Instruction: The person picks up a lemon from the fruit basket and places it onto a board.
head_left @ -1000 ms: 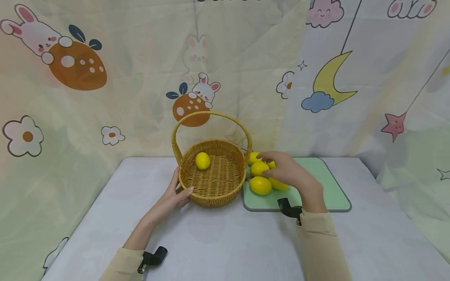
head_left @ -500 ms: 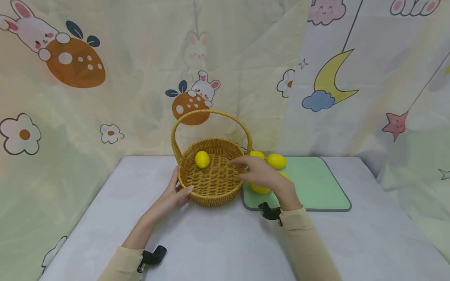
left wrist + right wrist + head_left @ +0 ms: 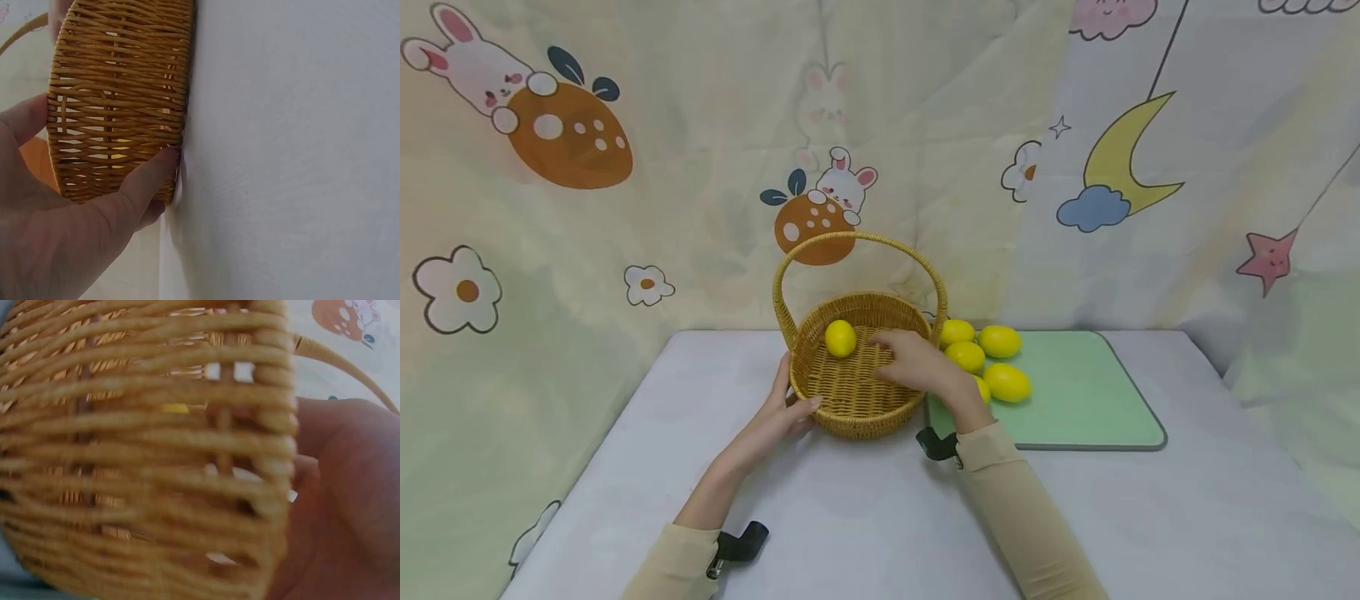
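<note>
A wicker basket (image 3: pixel 859 423) with a tall hoop handle (image 3: pixel 857 237) stands on the table, with one yellow lemon (image 3: pixel 840 338) at its far left. My left hand (image 3: pixel 790 400) rests against the basket's outer left wall, fingers straight; in the left wrist view its thumb (image 3: pixel 144 181) presses the weave (image 3: pixel 119 94) near the base. My right hand (image 3: pixel 898 360) is inside the basket on the right, palm down and cupped; whatever is under it is hidden. The right wrist view shows only the basket wall (image 3: pixel 137 456) and my palm (image 3: pixel 350 506).
Several more lemons (image 3: pixel 999 341) lie in a cluster on the left part of a green mat (image 3: pixel 1090 400) just right of the basket. The white table (image 3: pixel 865 517) is backed by a cartoon-print curtain (image 3: pixel 625 208) close behind the basket.
My right hand left the lemon cluster on the mat and moved left over the rim into the basket. The left hand stayed on the basket's side.
</note>
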A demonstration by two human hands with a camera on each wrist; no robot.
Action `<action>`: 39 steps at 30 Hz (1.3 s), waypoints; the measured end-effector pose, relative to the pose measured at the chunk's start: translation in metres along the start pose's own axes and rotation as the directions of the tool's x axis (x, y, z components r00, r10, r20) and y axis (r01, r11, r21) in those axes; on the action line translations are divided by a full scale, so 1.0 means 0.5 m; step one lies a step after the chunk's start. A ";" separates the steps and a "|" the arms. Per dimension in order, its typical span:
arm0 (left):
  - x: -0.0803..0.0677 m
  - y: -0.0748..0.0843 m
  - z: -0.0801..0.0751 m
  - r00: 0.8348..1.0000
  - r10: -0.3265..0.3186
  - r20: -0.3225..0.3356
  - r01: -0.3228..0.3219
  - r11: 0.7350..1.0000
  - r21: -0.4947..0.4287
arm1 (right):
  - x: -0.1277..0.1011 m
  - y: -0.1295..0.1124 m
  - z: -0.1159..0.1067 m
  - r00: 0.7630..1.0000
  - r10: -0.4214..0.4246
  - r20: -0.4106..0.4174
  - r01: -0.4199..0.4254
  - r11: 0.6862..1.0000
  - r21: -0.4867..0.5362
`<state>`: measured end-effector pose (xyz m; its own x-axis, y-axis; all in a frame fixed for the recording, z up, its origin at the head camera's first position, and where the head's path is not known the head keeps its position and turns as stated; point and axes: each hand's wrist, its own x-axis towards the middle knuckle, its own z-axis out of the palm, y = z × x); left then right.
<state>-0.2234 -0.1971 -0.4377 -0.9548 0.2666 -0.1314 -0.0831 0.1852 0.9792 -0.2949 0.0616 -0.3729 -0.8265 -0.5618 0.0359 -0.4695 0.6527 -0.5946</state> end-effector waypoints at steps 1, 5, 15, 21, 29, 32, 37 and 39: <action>0.000 0.000 0.001 1.000 -0.002 -0.003 0.002 1.000 -0.010 | 0.005 -0.001 0.003 1.000 0.004 0.002 -0.004 1.000 -0.010; -0.001 0.000 0.001 1.000 0.003 -0.010 -0.003 1.000 -0.014 | 0.020 -0.008 0.016 0.999 0.021 0.036 -0.020 0.999 -0.025; 0.000 -0.003 0.004 1.000 -0.010 -0.022 0.009 1.000 -0.029 | 0.050 -0.031 0.039 0.990 0.030 0.138 -0.020 0.997 -0.077; -0.005 -0.002 0.003 1.000 -0.001 -0.026 0.000 0.999 -0.037 | 0.074 -0.040 0.028 0.974 0.063 0.218 -0.027 0.986 -0.165; -0.006 0.000 -0.002 0.999 -0.014 -0.037 0.014 1.000 -0.018 | 0.092 -0.070 -0.023 0.958 0.139 0.251 -0.091 0.977 -0.191; -0.006 -0.001 -0.003 0.999 -0.015 -0.034 0.015 1.000 -0.018 | 0.101 -0.076 -0.035 0.956 0.139 0.258 -0.093 0.979 -0.184; -0.007 0.000 -0.002 0.999 -0.010 -0.037 0.009 1.000 -0.018 | 0.123 -0.071 -0.034 0.949 0.140 0.284 -0.102 0.985 -0.142; -0.008 -0.001 -0.001 0.999 -0.006 -0.037 0.005 1.000 -0.023 | 0.131 -0.064 -0.027 0.946 0.145 0.289 -0.117 0.987 -0.112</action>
<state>-0.2196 -0.1988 -0.4375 -0.9641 0.2307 -0.1313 -0.0944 0.1644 0.9819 -0.3381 0.0107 -0.3408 -0.7608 -0.5835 -0.2843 -0.4009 0.7669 -0.5011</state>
